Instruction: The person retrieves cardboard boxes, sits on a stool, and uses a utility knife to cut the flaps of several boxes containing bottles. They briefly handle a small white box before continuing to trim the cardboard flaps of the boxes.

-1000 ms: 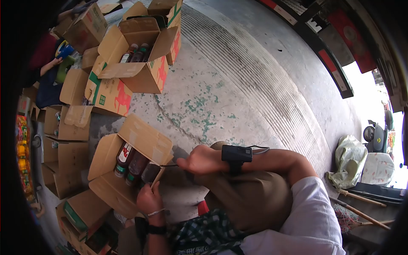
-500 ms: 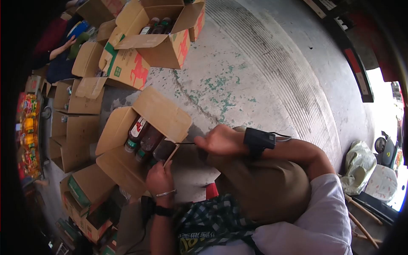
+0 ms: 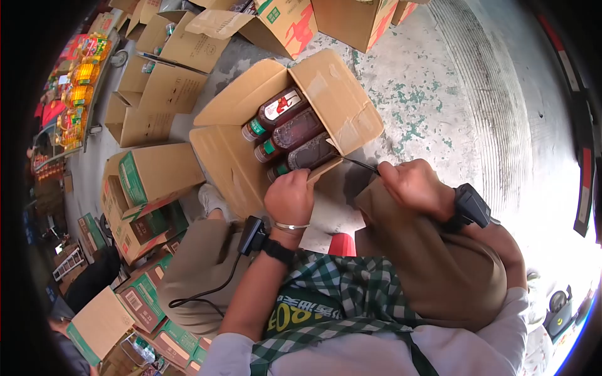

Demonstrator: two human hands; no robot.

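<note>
An opened cardboard box [image 3: 229,100] stands on the floor in front of me, its flaps spread. Inside, side by side, lie dark-red bottles with green caps; the nearest bottle [image 3: 307,154] is just beyond my left fingers. My left hand [image 3: 290,199] is closed on the box's near edge. In the fist of my right hand [image 3: 411,183] is a thin dark tool [image 3: 360,164], whose far end meets the box's corner beside the raised flap [image 3: 338,103]. Its handle is hidden inside the fist.
More open cartons [image 3: 163,94] stand to the left and ahead, with a printed carton [image 3: 291,28] beyond. Green-marked boxes [image 3: 147,294] are stacked at lower left. A rack of yellow oil bottles [image 3: 81,75] is at far left. My shoe [image 3: 214,202] sits near the box.
The view has turned and moved, so the box appears higher and farther right. My left hand still grips its edge, and the tool in my right hand still reaches the same corner.
</note>
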